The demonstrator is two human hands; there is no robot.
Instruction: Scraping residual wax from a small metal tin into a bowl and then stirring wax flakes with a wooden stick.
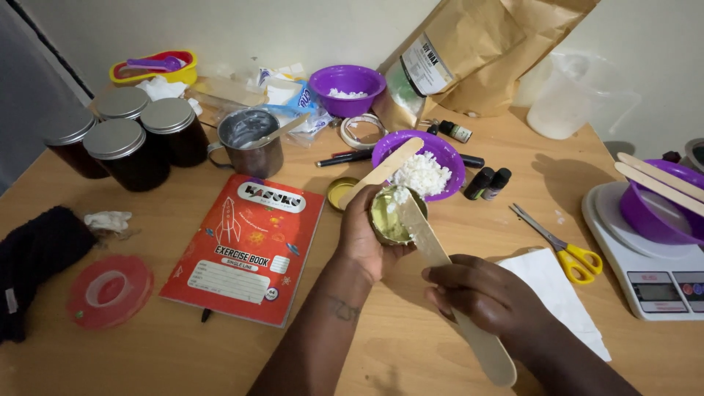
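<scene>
Tin (389, 216) before bowl (447, 147); scissors (561, 246) right; book (246, 246) left.

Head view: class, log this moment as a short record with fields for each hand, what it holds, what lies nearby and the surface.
left hand: left hand cups a small round tin, tilted toward the camera
right hand: right hand holds a wooden stick, its tip in the tin
tin contents: white flakes at the stick tip
just behind: purple bowl of white flakes, second stick resting in it
left of hands: red exercise book
right of hands: scissors, scale
surface: wooden table
</scene>
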